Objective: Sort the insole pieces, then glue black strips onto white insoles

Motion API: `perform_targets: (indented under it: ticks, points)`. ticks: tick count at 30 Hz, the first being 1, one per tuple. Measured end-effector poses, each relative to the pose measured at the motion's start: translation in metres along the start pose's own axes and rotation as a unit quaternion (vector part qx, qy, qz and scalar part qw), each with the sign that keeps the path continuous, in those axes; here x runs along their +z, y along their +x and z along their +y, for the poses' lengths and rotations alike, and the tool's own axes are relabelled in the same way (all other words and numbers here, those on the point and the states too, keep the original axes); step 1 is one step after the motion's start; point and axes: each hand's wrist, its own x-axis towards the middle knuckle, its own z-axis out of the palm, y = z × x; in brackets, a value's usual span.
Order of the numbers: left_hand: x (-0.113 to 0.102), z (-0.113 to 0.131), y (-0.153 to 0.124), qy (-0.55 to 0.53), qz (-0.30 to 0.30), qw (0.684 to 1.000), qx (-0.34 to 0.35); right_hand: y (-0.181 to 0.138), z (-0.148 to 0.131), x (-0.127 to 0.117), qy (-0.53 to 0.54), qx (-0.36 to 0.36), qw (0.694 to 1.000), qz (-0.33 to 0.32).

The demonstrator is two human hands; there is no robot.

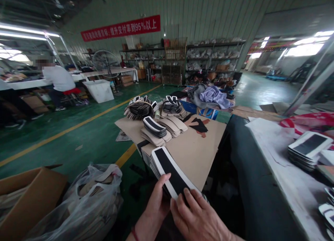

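Observation:
A stack of curved black panels with white borders [177,173] is held low in front of me, over the near edge of the small table [206,161]. My left hand [156,202] grips it from the left side, thumb on the top panel and the other fingers hidden underneath. Across the near end of the stack lies my right hand [195,213], fingertips bent onto the top panel; its thumb is hidden. Beyond the hands, a similar black-and-white stack [154,126] rests on beige curved pieces [152,138].
Banded bundles of pieces [139,108] and dark scraps [197,125] lie farther back on the table. To the left are a clear plastic bag [88,199] and a cardboard box [33,195]. At right, a white-topped table [276,154] bears another panel stack [309,148]. A person [58,77] sits at far left.

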Motion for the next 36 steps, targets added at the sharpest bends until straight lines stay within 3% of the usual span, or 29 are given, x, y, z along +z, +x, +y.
perform_targets:
  ticks: [2, 3, 5, 7, 9, 10, 12, 14, 16, 18, 19, 20, 21, 23, 24, 28, 33, 36]
  points:
    - [-0.003, 0.003, 0.009, 0.016, -0.009, 1.000, 0.021, -0.009, 0.018, 0.005, 0.133, 0.109, 0.984, -0.039]
    - [-0.004, 0.004, 0.013, 0.025, -0.021, 0.999, 0.029, -0.011, 0.030, 0.007, 0.203, 0.192, 0.958, -0.065]
    - [0.000, 0.005, 0.023, 0.036, -0.052, 0.998, 0.025, -0.011, 0.057, 0.017, 0.337, 0.367, 0.860, -0.111]
    - [0.009, 0.006, 0.038, 0.032, -0.071, 0.997, -0.004, -0.005, 0.083, 0.032, 0.487, 0.482, 0.716, -0.132]
    - [0.022, 0.006, 0.060, 0.030, -0.070, 0.997, -0.020, 0.004, 0.104, 0.051, 0.625, 0.517, 0.570, -0.135]
    - [0.030, 0.008, 0.073, 0.034, -0.070, 0.997, -0.016, 0.009, 0.115, 0.061, 0.665, 0.526, 0.514, -0.130]
    - [0.048, 0.015, 0.104, 0.053, -0.078, 0.996, 0.000, 0.019, 0.139, 0.079, 0.693, 0.548, 0.451, -0.122]
    - [0.066, 0.030, 0.137, 0.079, -0.116, 0.990, 0.008, 0.029, 0.170, 0.097, 0.699, 0.564, 0.421, -0.125]
    - [0.078, 0.052, 0.169, 0.122, -0.166, 0.978, 0.026, 0.041, 0.209, 0.115, 0.703, 0.569, 0.405, -0.133]
    - [0.078, 0.080, 0.199, 0.209, -0.139, 0.963, 0.096, 0.056, 0.253, 0.137, 0.699, 0.568, 0.413, -0.135]
    - [0.072, 0.095, 0.213, 0.270, -0.075, 0.947, 0.154, 0.065, 0.275, 0.149, 0.694, 0.564, 0.426, -0.136]
    - [0.063, 0.111, 0.226, 0.333, 0.033, 0.916, 0.221, 0.075, 0.296, 0.162, 0.686, 0.559, 0.443, -0.140]
    - [0.052, 0.126, 0.240, 0.376, 0.145, 0.868, 0.291, 0.085, 0.315, 0.177, 0.678, 0.553, 0.462, -0.145]
    - [0.025, 0.155, 0.268, 0.413, 0.269, 0.787, 0.370, 0.108, 0.346, 0.208, 0.658, 0.542, 0.497, -0.161]
    - [0.011, 0.167, 0.282, 0.414, 0.300, 0.774, 0.372, 0.120, 0.358, 0.225, 0.648, 0.536, 0.513, -0.169]
    - [-0.027, 0.199, 0.333, 0.387, 0.342, 0.807, 0.288, 0.166, 0.382, 0.291, 0.635, 0.507, 0.551, -0.189]
    - [-0.045, 0.202, 0.356, 0.420, 0.268, 0.821, 0.278, 0.202, 0.385, 0.354, 0.634, 0.498, 0.538, -0.247]
    - [-0.048, 0.196, 0.357, 0.418, 0.274, 0.830, 0.249, 0.209, 0.382, 0.377, 0.630, 0.498, 0.529, -0.275]
